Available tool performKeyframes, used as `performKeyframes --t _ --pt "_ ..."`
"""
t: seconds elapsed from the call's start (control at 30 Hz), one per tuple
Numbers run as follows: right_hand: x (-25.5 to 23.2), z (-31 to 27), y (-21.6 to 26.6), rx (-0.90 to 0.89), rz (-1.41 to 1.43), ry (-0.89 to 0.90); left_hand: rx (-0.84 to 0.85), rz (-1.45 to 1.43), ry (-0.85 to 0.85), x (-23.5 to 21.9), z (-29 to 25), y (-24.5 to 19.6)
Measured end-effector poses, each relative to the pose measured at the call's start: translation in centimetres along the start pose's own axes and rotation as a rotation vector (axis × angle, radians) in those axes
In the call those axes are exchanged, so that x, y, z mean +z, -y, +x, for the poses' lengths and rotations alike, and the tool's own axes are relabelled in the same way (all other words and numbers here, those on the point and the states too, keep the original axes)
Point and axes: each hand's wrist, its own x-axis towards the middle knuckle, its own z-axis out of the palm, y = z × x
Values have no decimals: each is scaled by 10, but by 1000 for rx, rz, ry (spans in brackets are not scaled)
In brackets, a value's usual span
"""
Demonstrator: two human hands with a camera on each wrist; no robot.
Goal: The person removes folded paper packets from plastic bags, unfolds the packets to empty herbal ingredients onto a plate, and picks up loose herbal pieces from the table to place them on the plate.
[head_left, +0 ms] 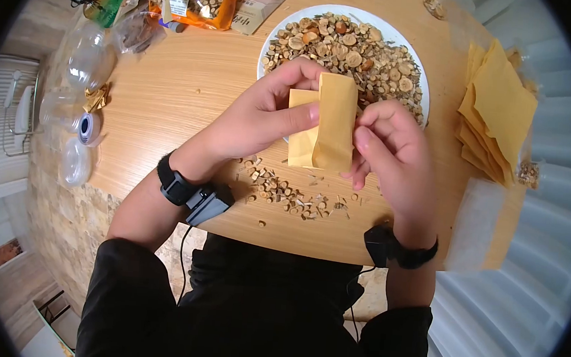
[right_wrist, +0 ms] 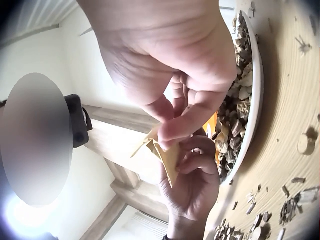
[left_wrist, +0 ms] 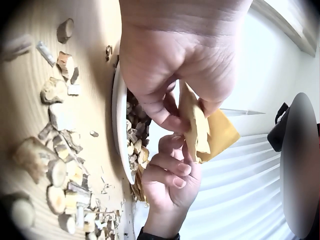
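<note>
A yellow paper packet [head_left: 335, 125], with a folded flap along one side, is held up over the near edge of a white plate [head_left: 266, 46] heaped with dried slices. The left hand [head_left: 264, 113] grips it from the left, thumb on the front and fingers behind. At its right edge, the right hand [head_left: 395, 147] pinches the paper between thumb and fingers. In the left wrist view the packet [left_wrist: 196, 125] stands edge-on between both hands; the right wrist view shows its creased end [right_wrist: 167, 155] under the right fingertips.
Loose dried bits [head_left: 284, 193] lie on the table before the plate. Stacked yellow packets [head_left: 499, 108] are at the right, above a translucent bag [head_left: 475, 224]. Clear plastic containers [head_left: 90, 62], a tape roll [head_left: 89, 128] and an orange bag [head_left: 235, 3] stand left and back.
</note>
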Motion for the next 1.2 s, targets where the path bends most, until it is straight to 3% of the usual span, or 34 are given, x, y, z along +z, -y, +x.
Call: performKeyframes --t 0.07,0.2,0.27,0.4,0.47,0.57,0.77,0.87,1.1,1.2 --pt "2 -3 -2 -156 -1 26 8 106 -27 -2 0 -1" --pt "13 -10 3 -96 -29 103 -20 144 -49 1 0 -3" --pt "17 -10 1 -94 -20 122 103 205 -34 1 1 1" --pt "10 -9 -2 -21 11 123 100 191 -60 3 -1 -4" --pt "8 -8 -4 -35 136 92 -45 102 -54 4 -2 -13" --pt "4 -6 -7 -24 278 115 3 99 -26 6 0 -11" --pt "0 -2 -6 74 304 91 -2 103 -38 7 2 -14" --pt "0 -2 -8 67 359 84 75 74 -12 2 1 -9" --pt "-5 1 -14 27 396 73 51 -63 4 0 0 -8" --pt "-7 2 -16 -36 455 89 10 -116 96 -2 1 -14"
